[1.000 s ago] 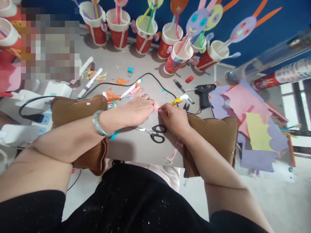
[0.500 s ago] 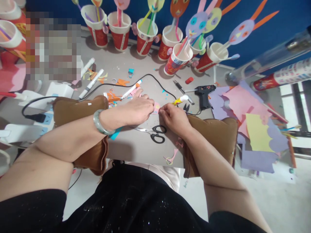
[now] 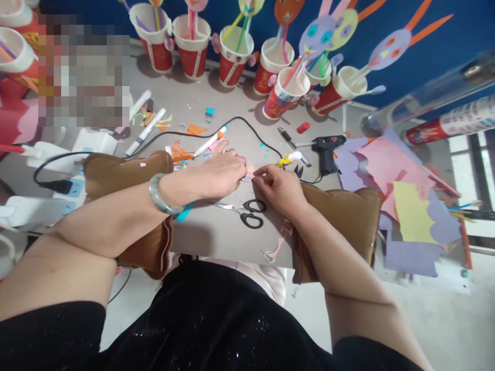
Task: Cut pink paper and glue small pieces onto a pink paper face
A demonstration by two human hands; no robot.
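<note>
Between my two hands lies a small pink paper piece (image 3: 250, 171) with yellow and blue on it, partly covered by fingers. My left hand (image 3: 222, 172), fingers curled together, grips its left edge. My right hand (image 3: 279, 186) has thumb and forefinger close together at its right edge; the other fingers are bent. Just below them rest black-handled scissors (image 3: 252, 212), blades pointing left under my left wrist. A yellow glue pen with a white cap (image 3: 289, 158) is right behind my right hand. Left of it, an uncapped white marker (image 3: 210, 142) lies beside orange paper scraps (image 3: 181, 153).
Red paper cups (image 3: 192, 49) with paper rabbit faces on straws line the back. A black glue gun (image 3: 327, 153) and coloured paper sheets (image 3: 412, 206) lie to the right. Brown cushions (image 3: 338, 216) support both forearms. A black cable (image 3: 240, 119) crosses the table; power strips (image 3: 71, 190) are left.
The thumb and forefinger of my right hand have shifted slightly at the paper's edge. My left hand stays almost still. The camera view has tilted a little.
</note>
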